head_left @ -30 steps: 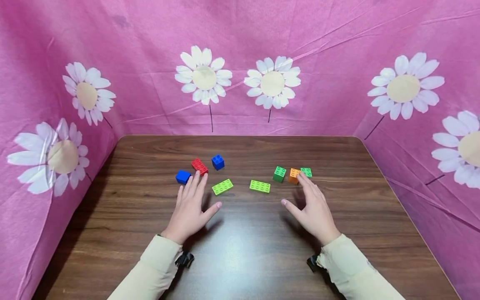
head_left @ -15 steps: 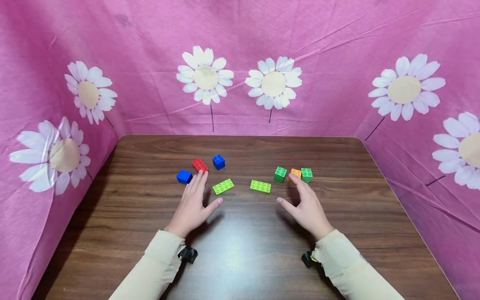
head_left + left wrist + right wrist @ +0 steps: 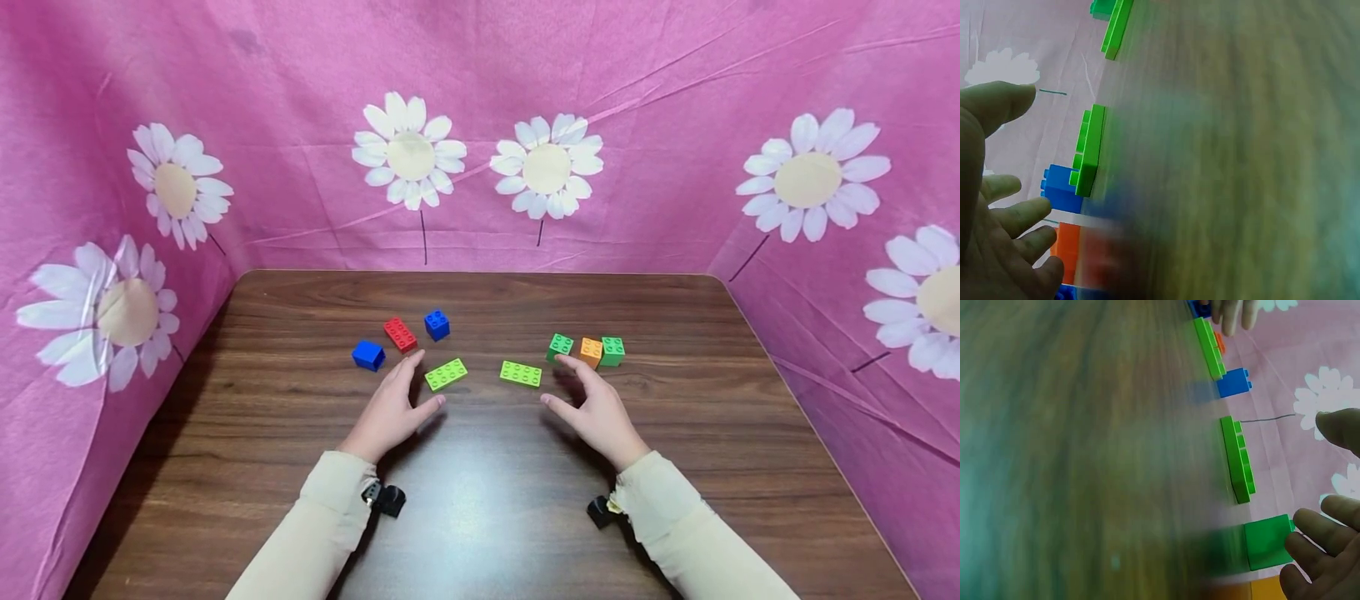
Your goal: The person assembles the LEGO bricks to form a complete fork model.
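One lime brick (image 3: 446, 375) lies at left hand's (image 3: 388, 410) two o'clock, second lime brick (image 3: 521, 373) at right hand's (image 3: 597, 410) ten; fingers (image 3: 1020, 217) relaxed, holding nothing. I judge low inward sweep could knock green brick (image 3: 559, 343), right hand's eleven o'clock.

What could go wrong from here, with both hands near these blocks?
The right hand might bump the green block just beyond it. Taking the orange block could shift the other green block close beside it. The leftmost blue block shows no studs on top, so stacking onto it may fail.

Brn tbl (image 3: 480, 442) w/ 8 blks (image 3: 521, 373)
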A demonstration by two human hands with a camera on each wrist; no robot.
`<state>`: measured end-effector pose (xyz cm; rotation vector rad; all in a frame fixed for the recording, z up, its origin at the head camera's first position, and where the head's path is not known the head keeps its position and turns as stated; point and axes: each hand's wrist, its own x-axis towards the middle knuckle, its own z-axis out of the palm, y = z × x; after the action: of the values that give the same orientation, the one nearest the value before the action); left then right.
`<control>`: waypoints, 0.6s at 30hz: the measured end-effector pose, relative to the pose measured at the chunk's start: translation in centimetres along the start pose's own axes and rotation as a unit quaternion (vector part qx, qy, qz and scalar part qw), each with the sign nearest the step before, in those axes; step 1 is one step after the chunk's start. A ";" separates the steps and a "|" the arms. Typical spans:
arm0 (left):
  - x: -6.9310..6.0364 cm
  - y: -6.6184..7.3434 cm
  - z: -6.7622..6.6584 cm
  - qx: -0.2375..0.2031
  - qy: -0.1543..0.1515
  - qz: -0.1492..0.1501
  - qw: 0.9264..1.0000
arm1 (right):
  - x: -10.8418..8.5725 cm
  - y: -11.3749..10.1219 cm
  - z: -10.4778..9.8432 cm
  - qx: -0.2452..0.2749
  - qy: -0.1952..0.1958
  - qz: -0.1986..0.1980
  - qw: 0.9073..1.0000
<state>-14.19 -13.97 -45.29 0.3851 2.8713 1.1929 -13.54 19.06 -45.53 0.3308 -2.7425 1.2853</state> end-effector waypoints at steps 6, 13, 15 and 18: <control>0.6 -0.4 0.4 -0.035 -0.011 -0.029 0.999 | 0.3 0.0 0.6 0.013 -0.009 0.013 1.000; 1.0 -0.6 0.5 -0.068 -0.021 -0.042 0.997 | 0.7 0.1 1.1 0.023 -0.021 0.033 0.999; 1.2 -0.7 0.4 -0.075 -0.023 -0.042 0.996 | 0.8 0.2 1.3 0.029 -0.025 0.036 0.999; 1.4 -0.8 0.4 -0.077 -0.022 -0.042 0.996 | 1.0 0.4 1.7 0.044 -0.027 0.041 0.998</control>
<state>-15.67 -13.95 -46.01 0.2791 2.7057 1.3613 -14.59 17.87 -46.74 0.2675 -2.7768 1.4411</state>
